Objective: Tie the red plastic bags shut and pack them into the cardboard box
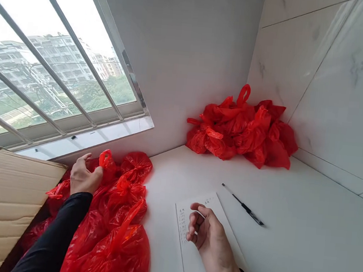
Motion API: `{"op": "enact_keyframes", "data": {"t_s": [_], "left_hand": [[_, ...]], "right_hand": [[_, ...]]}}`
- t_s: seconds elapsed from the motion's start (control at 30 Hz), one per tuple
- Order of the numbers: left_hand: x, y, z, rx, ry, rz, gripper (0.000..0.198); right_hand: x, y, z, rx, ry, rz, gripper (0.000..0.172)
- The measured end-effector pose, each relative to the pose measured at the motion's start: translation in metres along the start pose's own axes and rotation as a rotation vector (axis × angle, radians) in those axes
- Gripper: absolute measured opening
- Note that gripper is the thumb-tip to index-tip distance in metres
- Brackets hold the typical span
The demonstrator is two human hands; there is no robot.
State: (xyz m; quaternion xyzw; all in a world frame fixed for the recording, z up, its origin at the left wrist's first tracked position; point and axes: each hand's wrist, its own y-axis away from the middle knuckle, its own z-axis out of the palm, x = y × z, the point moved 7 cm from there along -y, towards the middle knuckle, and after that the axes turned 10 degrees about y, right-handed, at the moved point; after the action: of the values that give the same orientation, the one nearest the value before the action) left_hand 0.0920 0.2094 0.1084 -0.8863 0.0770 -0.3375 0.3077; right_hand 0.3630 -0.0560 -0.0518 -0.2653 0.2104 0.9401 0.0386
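Note:
My left hand (pixel 85 177) is over a heap of tied red plastic bags (pixel 120 233), its thumb and fingers apart. The thumb tip is beside a bag's upright handle loop (pixel 106 159); whether they touch is hard to tell. My right hand (pixel 211 243) hovers palm inward above a white paper sheet (pixel 199 204) with handwritten columns on it. Its fingers are loosely curled, thumb apart from them, with nothing held. To the right of the sheet a black-and-clear pen (pixel 242 204) lies on the white tabletop (pixel 299 245).
An opened cardboard box (pixel 8 200) stands at the left, its flap beside my left arm. More red plastic bags (pixel 241 131) are piled in the far corner against the grey wall (pixel 189 59) and marble-look tiles (pixel 320 89). A barred window (pixel 56 64) is at upper left.

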Motion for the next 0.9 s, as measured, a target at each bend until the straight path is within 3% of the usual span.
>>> {"op": "enact_keyframes", "data": {"t_s": [0.1, 0.17, 0.27, 0.37, 0.5, 0.67, 0.77, 0.9], "left_hand": [[0.058, 0.007, 0.002, 0.076, 0.01, 0.146, 0.052], [0.103, 0.017, 0.014, 0.038, 0.042, 0.259, 0.052], [0.165, 0.038, 0.049, -0.142, 0.109, 0.393, 0.049], [0.199, 0.06, 0.1, -0.417, 0.18, 0.37, 0.043], [0.209, 0.082, 0.165, -0.617, 0.278, 0.21, 0.037], [0.194, 0.108, 0.231, -0.741, 0.469, -0.14, 0.011], [0.184, 0.124, 0.256, -0.783, 0.625, -0.36, 0.017], [0.179, 0.132, 0.262, -0.749, 0.853, -0.545, 0.024]], "right_hand": [[-0.001, -0.001, 0.0, 0.003, 0.003, -0.015, 0.025], [0.0, -0.001, 0.0, 0.0, -0.004, -0.018, 0.026], [-0.001, -0.003, 0.001, -0.008, -0.015, -0.019, 0.026], [-0.002, -0.006, 0.002, -0.013, -0.021, -0.028, 0.025], [-0.003, -0.008, 0.001, -0.003, -0.028, -0.039, 0.026], [-0.002, -0.01, 0.0, 0.009, -0.027, -0.033, 0.028], [-0.002, -0.01, 0.0, 0.016, -0.031, -0.013, 0.028], [-0.002, -0.009, 0.001, 0.024, -0.049, 0.01, 0.028]]}}
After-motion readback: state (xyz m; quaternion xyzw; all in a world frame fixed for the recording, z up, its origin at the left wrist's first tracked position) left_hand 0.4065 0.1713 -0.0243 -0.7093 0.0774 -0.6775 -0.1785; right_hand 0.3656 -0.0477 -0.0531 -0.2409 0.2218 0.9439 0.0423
